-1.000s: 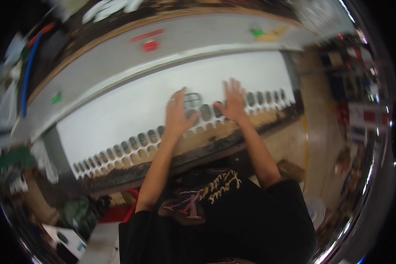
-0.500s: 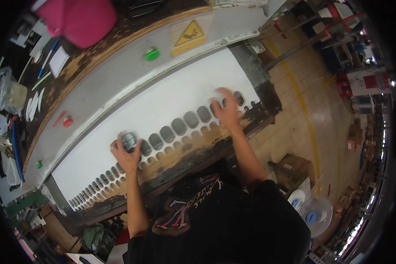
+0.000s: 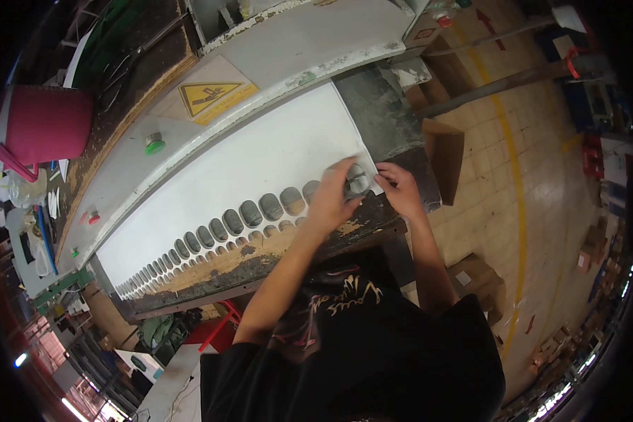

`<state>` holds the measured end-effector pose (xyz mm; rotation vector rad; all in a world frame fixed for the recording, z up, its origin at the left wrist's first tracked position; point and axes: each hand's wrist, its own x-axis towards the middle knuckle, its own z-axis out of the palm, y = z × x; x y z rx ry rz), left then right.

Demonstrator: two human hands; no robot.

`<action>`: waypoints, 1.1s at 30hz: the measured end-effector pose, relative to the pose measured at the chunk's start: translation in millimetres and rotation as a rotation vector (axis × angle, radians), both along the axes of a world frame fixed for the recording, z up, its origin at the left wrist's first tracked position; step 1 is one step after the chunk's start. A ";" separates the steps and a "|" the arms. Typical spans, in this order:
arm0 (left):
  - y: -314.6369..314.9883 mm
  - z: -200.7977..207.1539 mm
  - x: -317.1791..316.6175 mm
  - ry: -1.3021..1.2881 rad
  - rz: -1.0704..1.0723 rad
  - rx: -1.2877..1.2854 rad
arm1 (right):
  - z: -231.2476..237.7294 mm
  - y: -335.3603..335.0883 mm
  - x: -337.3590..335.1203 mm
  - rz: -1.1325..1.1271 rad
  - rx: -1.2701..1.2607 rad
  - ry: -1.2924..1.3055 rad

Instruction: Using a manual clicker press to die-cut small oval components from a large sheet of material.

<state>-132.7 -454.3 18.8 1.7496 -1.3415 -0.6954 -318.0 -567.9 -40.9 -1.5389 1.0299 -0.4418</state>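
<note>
A white sheet (image 3: pixel 260 141) lies across the machine bed, with a row of oval cut-outs along its near edge. My left hand (image 3: pixel 328 200) is curled around an oval metal cutting die (image 3: pixel 359 181) near the sheet's right end. The die stands on the sheet, partly hidden by my fingers. Just to its right, my right hand (image 3: pixel 402 191) has its thumb and fingertips closed at the sheet's right edge.
Behind the sheet runs a grey machine beam (image 3: pixel 274 67) with a yellow warning label (image 3: pixel 207 95) and a green button (image 3: pixel 154 144). A pink bucket (image 3: pixel 46 123) stands at far left. Cardboard boxes (image 3: pixel 475 281) sit on the floor at right.
My left hand has carried the die rightward along the sheet to its right end. My right hand has come to the sheet's right edge. The whole view has shifted to the right.
</note>
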 end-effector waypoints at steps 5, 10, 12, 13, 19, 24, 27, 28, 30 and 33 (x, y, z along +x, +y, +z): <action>-3.5 -16.9 -12.0 -0.042 0.028 0.062 | 13.1 -5.9 -2.7 0.112 -0.036 -0.008; 5.5 -7.4 -8.5 -0.084 0.088 0.064 | 40.8 -16.3 23.8 0.167 0.013 0.138; 20.3 4.2 -11.1 -0.030 0.215 -0.069 | 60.1 -24.3 40.3 0.178 0.032 0.178; 29.9 14.9 -9.0 -0.033 0.268 -0.046 | 65.6 -25.6 49.3 0.162 0.049 0.221; 96.1 12.6 3.0 0.052 0.400 0.134 | 45.8 -53.9 113.4 0.149 -0.203 0.122; 109.1 11.0 5.6 -0.017 0.442 0.019 | 36.2 -52.3 124.8 0.126 -0.209 0.046; 100.1 28.6 18.7 0.044 0.398 -0.050 | 29.3 -67.4 121.6 0.129 -0.242 0.080; 103.3 31.2 23.7 0.038 0.326 -0.047 | 19.5 -72.8 119.8 0.105 -0.274 0.065; 112.2 35.7 23.1 0.128 0.201 0.011 | 11.4 -82.8 121.4 0.059 -0.346 0.123; 122.5 38.3 7.1 0.053 0.161 0.192 | 22.3 -84.2 125.9 0.013 -0.440 0.125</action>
